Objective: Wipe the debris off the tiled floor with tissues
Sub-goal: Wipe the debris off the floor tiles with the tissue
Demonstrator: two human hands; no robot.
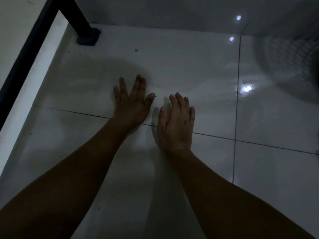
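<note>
A: Glossy tiled floor (pixel 198 69) fills the view, with one black frame leg (pixel 81 18) planted at the back corner.
B: Two hands, both empty. Left hand (pixel 133 104) splayed, right hand (pixel 176 123) relaxed, probably hovering low to find the grit.
A: The mess?
B: A few debris specks (pixel 158 84) just beyond the fingertips, and no tissues in sight.

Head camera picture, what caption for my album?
Left hand and right hand spread over shiny floor tiles speckled with dark debris.

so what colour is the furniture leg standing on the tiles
Black. The furniture leg shows best in the head view, upper left.
</note>
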